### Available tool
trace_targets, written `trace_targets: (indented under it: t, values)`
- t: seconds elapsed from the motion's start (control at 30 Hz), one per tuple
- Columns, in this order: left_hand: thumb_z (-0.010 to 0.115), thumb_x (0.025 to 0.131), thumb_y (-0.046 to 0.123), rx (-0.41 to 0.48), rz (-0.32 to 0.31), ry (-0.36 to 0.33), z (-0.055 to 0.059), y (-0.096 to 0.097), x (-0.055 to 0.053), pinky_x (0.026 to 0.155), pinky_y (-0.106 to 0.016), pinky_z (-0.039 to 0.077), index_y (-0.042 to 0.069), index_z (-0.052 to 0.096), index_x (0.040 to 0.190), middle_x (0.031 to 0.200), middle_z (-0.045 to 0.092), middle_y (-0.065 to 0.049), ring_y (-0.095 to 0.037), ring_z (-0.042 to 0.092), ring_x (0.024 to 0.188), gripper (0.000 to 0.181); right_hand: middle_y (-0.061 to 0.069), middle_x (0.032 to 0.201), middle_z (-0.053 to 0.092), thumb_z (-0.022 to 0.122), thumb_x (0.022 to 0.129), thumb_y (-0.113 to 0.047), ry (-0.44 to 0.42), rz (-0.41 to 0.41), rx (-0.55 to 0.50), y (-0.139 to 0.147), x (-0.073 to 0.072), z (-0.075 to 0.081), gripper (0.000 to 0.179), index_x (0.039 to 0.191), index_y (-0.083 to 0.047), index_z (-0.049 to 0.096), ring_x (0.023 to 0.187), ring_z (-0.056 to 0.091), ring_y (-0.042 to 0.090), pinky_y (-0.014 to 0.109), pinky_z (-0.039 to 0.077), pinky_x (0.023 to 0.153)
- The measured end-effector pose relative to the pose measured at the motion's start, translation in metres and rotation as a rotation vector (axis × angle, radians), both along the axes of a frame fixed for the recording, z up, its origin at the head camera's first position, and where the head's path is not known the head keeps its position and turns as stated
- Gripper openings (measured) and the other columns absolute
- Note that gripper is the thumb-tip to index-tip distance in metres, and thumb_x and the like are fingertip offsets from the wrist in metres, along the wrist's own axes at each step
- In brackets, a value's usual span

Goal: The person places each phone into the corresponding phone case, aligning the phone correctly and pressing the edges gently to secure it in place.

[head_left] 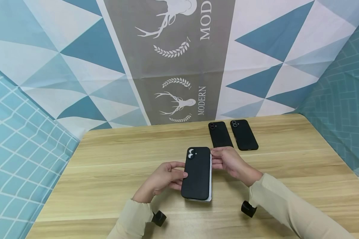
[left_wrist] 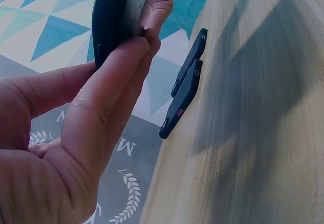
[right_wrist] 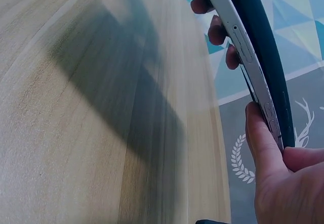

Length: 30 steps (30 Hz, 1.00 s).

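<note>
Both hands hold a black phone case [head_left: 196,177] and a silver-edged phone [right_wrist: 248,57] together above the table. The case lies over the phone's back, slightly askew, with the pale edge showing along its right side and bottom. White shows through part of its camera holes. At the left edge, my left hand [head_left: 166,176] grips the pair, thumb on the case and fingers behind. My right hand [head_left: 227,162] pinches the upper right edge. In the right wrist view, a wedge-shaped gap separates case and phone, and the left fingertips [right_wrist: 217,31] show behind the phone.
Two more black phone cases [head_left: 220,134] [head_left: 244,135] lie side by side, camera end away, at the back right of the wooden table [head_left: 113,172]. A patterned cloth [head_left: 179,66] hangs behind the table's far edge. Black wrist mounts [head_left: 159,218] sit at both cuffs.
</note>
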<state>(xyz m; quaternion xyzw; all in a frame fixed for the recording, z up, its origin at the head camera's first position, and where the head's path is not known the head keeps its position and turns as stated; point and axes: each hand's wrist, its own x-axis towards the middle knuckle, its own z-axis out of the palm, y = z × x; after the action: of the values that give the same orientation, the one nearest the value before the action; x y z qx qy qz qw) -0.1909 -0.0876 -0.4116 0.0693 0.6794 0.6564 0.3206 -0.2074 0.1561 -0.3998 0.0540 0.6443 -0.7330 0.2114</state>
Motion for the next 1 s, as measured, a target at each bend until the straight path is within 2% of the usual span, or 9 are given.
trace_targets:
  t: [0.4, 0.57, 0.67, 0.77, 0.9, 1.0]
  values:
    - [0.061, 0.086, 0.003, -0.025, 0.008, 0.02, 0.0007, -0.0002, 0.0014, 0.064, -0.03, 0.06, -0.011, 0.044, 0.132, 0.086, 0.071, -0.01, -0.011, 0.066, 0.064, 0.051, -0.001, 0.081, 0.063, 0.038, 0.098, -0.005, -0.029, 0.004, -0.045, 0.0011, -0.0003, -0.0013, 0.042, 0.133, 0.016, 0.032, 0.077, 0.065, 0.006, 0.022, 0.058, 0.072]
    - [0.062, 0.085, 0.002, -0.013, 0.009, 0.02, 0.0001, -0.0004, 0.002, 0.066, -0.032, 0.06, -0.011, 0.044, 0.132, 0.09, 0.072, -0.014, -0.012, 0.067, 0.066, 0.052, 0.004, 0.091, 0.062, 0.037, 0.098, -0.006, -0.023, 0.009, -0.043, 0.0008, 0.0, -0.0016, 0.043, 0.135, 0.016, 0.031, 0.083, 0.064, 0.007, 0.023, 0.057, 0.078]
    - [0.063, 0.085, 0.001, -0.006, 0.023, 0.014, -0.0001, 0.0003, 0.0023, 0.066, -0.033, 0.06, -0.011, 0.044, 0.132, 0.088, 0.072, -0.013, -0.013, 0.067, 0.065, 0.052, 0.007, 0.095, 0.061, 0.036, 0.099, -0.008, -0.025, 0.007, -0.059, 0.0, 0.0002, 0.0002, 0.042, 0.134, 0.016, 0.033, 0.086, 0.064, 0.008, 0.024, 0.056, 0.08]
    - [0.065, 0.084, 0.001, -0.013, 0.038, 0.011, 0.0001, 0.0012, 0.0025, 0.065, -0.033, 0.06, -0.011, 0.047, 0.129, 0.084, 0.072, -0.009, -0.012, 0.066, 0.064, 0.05, 0.005, 0.091, 0.062, 0.036, 0.099, -0.013, -0.048, -0.007, -0.088, -0.0009, 0.0005, 0.0021, 0.039, 0.129, 0.013, 0.038, 0.083, 0.064, 0.009, 0.023, 0.057, 0.078]
    - [0.066, 0.082, 0.001, -0.023, 0.044, 0.011, 0.0006, 0.0027, 0.0019, 0.064, -0.032, 0.06, -0.012, 0.051, 0.124, 0.08, 0.071, -0.004, -0.012, 0.065, 0.063, 0.046, 0.002, 0.084, 0.066, 0.043, 0.098, -0.019, -0.051, -0.01, -0.113, -0.0019, 0.0007, 0.0029, 0.037, 0.122, 0.01, 0.045, 0.08, 0.066, 0.009, 0.023, 0.058, 0.075]
    - [0.066, 0.082, 0.001, -0.029, 0.041, 0.014, 0.0004, 0.0036, 0.0013, 0.064, -0.031, 0.06, -0.013, 0.053, 0.121, 0.079, 0.071, -0.004, -0.012, 0.065, 0.063, 0.043, 0.001, 0.083, 0.069, 0.051, 0.095, -0.018, -0.015, 0.008, -0.081, -0.0029, 0.0013, 0.0021, 0.04, 0.121, 0.013, 0.048, 0.08, 0.067, 0.009, 0.023, 0.058, 0.076]
